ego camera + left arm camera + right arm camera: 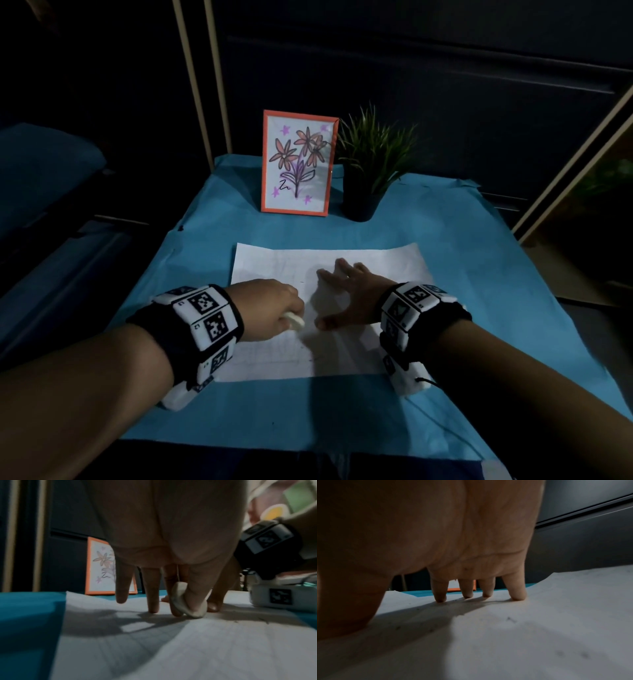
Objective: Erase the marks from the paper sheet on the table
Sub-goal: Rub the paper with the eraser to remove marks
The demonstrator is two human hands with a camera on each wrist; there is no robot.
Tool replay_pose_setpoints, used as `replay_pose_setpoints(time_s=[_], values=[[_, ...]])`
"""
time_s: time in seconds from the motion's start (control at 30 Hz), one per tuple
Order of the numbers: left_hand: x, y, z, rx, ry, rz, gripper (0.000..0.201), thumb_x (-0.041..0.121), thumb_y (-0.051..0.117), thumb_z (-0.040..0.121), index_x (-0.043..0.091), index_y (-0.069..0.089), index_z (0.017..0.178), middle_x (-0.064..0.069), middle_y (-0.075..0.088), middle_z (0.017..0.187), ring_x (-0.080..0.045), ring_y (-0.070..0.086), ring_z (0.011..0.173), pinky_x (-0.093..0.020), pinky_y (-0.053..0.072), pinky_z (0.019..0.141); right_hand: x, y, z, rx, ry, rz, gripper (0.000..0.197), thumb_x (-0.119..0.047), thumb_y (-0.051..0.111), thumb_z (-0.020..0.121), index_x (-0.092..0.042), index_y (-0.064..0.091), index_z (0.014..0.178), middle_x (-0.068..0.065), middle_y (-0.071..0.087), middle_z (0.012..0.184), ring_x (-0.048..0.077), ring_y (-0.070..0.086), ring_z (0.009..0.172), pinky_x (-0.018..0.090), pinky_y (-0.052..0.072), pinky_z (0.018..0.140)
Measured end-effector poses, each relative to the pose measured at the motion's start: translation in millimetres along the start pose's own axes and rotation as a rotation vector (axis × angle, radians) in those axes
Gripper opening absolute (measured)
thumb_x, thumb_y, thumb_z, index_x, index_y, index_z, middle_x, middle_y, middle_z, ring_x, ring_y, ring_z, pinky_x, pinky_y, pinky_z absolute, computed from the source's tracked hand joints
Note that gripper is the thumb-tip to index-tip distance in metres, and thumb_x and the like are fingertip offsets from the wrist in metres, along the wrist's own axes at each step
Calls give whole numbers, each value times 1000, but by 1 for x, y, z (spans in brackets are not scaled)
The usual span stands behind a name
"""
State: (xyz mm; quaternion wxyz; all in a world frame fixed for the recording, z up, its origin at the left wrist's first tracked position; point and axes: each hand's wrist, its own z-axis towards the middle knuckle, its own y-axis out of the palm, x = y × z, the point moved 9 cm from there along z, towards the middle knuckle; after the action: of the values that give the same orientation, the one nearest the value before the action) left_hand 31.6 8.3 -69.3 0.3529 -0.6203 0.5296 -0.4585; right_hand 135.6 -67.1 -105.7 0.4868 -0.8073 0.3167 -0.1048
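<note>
Paper (329, 308) lies mid-tabletop, 6 o'clock of the frame (297, 163). Left hand (270, 310) pinches the eraser (295, 321), tip on paper. Right hand (352, 294) presses flat, fingers spread. Risk: hard strokes could crease or tear the sheet if that hold slips.

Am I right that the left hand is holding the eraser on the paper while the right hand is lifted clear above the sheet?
Not quite. The right hand is not lifted: its spread fingers press down on the paper sheet, as the right wrist view shows. The rest holds: the left hand pinches the eraser against the paper.
</note>
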Motion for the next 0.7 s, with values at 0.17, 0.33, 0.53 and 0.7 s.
replay_pose_setpoints(time_s=[0.17, 0.33, 0.53, 0.7], values=[[-5, -12, 6, 99, -59, -1, 23, 25, 47, 98, 19, 61, 114, 2, 57, 112, -19, 56, 102, -25, 38, 80, -1, -1, -2, 14, -3, 12, 103, -76, 58, 70, -46, -3, 147, -8, -14, 158, 21, -11, 147, 53, 12, 117], [10, 2, -3, -11, 0, 45, 27, 25, 45, 98, 23, 61, 119, 5, 57, 114, -16, 54, 103, -23, 37, 78, -1, 0, -1, 8, 3, 21, 103, -76, 59, 69, -47, -3, 147, -9, -14, 158, 21, -11, 147, 53, 12, 117], [-1, -9, 1, 95, -69, 30, 26, 24, 45, 98, 21, 61, 119, 3, 58, 117, -18, 56, 104, -25, 38, 82, -2, -2, -4, 13, 2, 30, 102, -74, 60, 70, -46, -2, 147, -9, -13, 158, 21, -10, 147, 54, 12, 117], [11, 7, -12, -26, 9, 63, 28, 26, 43, 98, 25, 60, 121, 5, 56, 114, -17, 55, 103, -30, 42, 86, -5, -4, -8, 23, -8, 23, 100, -72, 60, 72, -44, 0, 148, -9, -12, 159, 21, -8, 147, 53, 12, 117]])
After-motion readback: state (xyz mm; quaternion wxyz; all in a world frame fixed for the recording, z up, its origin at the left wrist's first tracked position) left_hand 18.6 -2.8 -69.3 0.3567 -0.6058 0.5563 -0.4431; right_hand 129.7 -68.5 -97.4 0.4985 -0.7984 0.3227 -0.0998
